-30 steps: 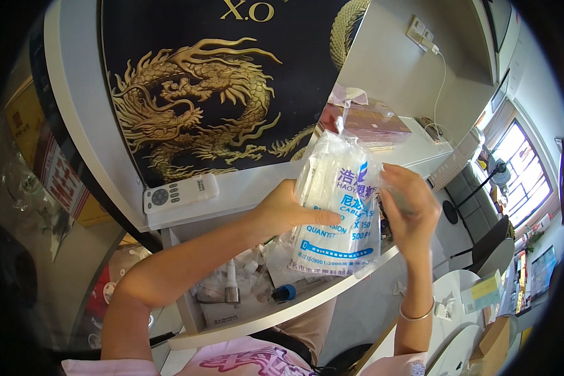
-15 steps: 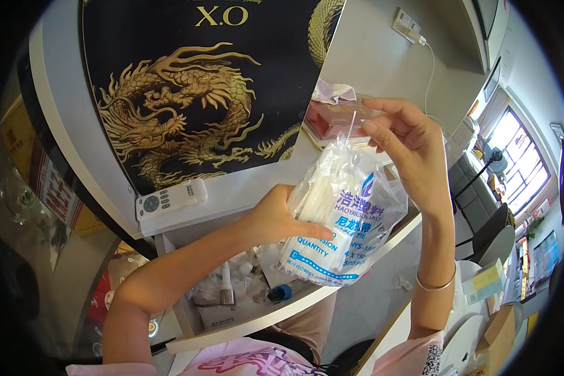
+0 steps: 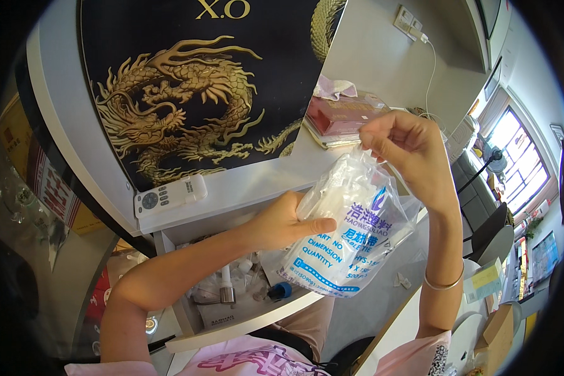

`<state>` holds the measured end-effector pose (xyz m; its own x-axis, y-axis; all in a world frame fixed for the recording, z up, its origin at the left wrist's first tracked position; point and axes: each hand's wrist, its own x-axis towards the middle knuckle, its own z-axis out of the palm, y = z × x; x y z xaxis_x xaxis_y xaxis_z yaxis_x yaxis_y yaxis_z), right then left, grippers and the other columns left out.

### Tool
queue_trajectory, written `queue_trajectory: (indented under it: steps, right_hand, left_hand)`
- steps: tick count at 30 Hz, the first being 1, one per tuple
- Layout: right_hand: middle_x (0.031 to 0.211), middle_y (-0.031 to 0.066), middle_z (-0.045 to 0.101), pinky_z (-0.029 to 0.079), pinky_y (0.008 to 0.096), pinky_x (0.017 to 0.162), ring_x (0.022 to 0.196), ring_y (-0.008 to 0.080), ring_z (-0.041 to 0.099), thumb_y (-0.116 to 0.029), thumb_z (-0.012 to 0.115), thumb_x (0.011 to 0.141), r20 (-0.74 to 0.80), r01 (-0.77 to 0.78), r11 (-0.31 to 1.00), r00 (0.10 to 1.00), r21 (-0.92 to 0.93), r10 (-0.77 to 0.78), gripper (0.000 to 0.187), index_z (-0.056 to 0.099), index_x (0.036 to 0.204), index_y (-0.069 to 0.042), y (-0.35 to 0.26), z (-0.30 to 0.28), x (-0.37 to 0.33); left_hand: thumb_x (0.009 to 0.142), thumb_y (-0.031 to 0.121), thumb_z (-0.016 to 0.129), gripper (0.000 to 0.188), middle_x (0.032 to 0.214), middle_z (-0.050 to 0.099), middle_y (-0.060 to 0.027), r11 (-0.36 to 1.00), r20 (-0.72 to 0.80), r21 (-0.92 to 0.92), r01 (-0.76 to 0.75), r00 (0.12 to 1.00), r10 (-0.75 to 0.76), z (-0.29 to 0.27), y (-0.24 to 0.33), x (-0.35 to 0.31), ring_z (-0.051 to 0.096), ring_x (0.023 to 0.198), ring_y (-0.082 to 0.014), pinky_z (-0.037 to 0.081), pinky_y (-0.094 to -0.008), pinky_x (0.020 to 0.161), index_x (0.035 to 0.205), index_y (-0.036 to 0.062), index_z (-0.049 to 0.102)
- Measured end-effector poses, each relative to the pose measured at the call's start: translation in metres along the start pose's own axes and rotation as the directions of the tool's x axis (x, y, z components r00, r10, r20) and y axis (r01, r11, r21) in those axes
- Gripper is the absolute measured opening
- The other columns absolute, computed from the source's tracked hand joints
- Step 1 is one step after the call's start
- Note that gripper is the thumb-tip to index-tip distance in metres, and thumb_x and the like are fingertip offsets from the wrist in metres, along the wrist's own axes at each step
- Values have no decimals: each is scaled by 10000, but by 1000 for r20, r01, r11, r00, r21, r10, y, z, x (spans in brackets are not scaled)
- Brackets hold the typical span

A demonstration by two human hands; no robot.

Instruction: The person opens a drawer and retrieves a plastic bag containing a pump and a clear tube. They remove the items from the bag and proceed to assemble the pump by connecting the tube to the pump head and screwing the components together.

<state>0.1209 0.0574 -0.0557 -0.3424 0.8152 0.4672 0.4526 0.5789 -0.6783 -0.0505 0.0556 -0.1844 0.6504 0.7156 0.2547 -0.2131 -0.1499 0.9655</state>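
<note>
A clear plastic bag of white cable ties (image 3: pixel 332 244), with blue and purple print, is held tilted above the open drawer. My left hand (image 3: pixel 288 222) is closed around its left side, thumb lying across the front. At the bag's gathered top, my right hand (image 3: pixel 404 141) pinches with thumb and fingertips. Whether a single tie is also in that pinch is hidden. The white ties show through the film as a dense bundle.
Below the bag, the drawer (image 3: pixel 257 319) holds a blue-capped item (image 3: pixel 281 291) and other small things. A white remote control (image 3: pixel 169 195) lies on the desk by a black panel with a gold dragon (image 3: pixel 188 106). Reddish boxes (image 3: pixel 348 113) sit behind my right hand.
My right hand has lowered and its fingers have closed at the bag's top. The thin white strip that stuck up there no longer shows. The bag has shifted slightly right.
</note>
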Motion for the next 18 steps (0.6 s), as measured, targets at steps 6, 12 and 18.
queue_trajectory:
  steps: [6, 12, 18]
  right_hand:
    - [714, 73, 595, 447, 207, 609, 641, 111, 556, -106, 609, 747, 196, -127, 988, 970, -89, 142, 139, 609, 772, 30, 6, -6, -6]
    - [697, 44, 585, 419, 167, 564, 620, 55, 519, -103, 604, 758, 196, -142, 988, 972, 54, 129, 158, 594, 777, 53, 1, -12, -16]
    - [749, 62, 592, 443, 180, 621, 687, 74, 551, -77, 614, 746, 113, -182, 978, 979, 98, 171, 143, 569, 816, 40, -2, -11, -21]
  left_hand:
    - [810, 321, 527, 405, 901, 591, -124, 999, -44, -37, -28, 999, 27, 4, -7, -1, 575, 802, -156, 464, -265, 691, 1013, -28, 514]
    - [822, 335, 503, 416, 905, 589, -121, 997, -57, -81, 4, 998, -9, 8, -4, 0, 570, 811, -158, 461, -269, 698, 1019, -31, 511]
    - [822, 341, 501, 421, 903, 589, -115, 995, -61, -91, 32, 997, -38, 9, -2, -1, 567, 806, -152, 459, -264, 698, 1020, -31, 513]
